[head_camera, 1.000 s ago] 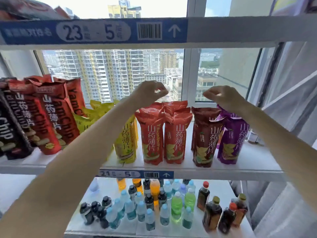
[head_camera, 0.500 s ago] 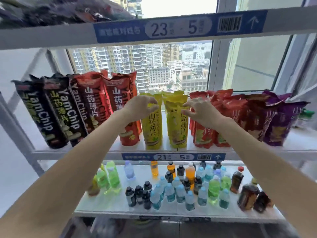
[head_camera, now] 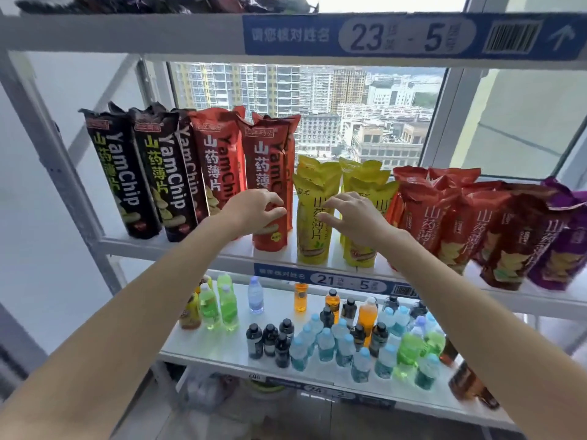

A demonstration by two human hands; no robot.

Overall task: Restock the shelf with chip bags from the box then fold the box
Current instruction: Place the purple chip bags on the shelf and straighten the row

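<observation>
Chip bags stand in a row on the middle shelf (head_camera: 190, 249): black bags (head_camera: 127, 173) at the left, tall red bags (head_camera: 270, 173), yellow bags (head_camera: 313, 223) in the middle, then shorter red bags (head_camera: 422, 211), brown bags (head_camera: 514, 236) and purple bags (head_camera: 565, 236) at the right. My left hand (head_camera: 254, 211) is in front of the rightmost tall red bag, fingers curled against it. My right hand (head_camera: 352, 217) rests on the yellow bags with its fingers spread over the front left one. No box is in view.
Many drink bottles (head_camera: 333, 338) crowd the lower shelf (head_camera: 222, 354). More dark bags lie on the top shelf (head_camera: 127, 33). A grey upright post (head_camera: 57, 154) frames the left side. A window with city buildings is behind the rack.
My view and both hands have shifted left, from the red and brown bags at the right to the tall red and yellow bags, and the hands have dropped from the bag tops to their fronts.
</observation>
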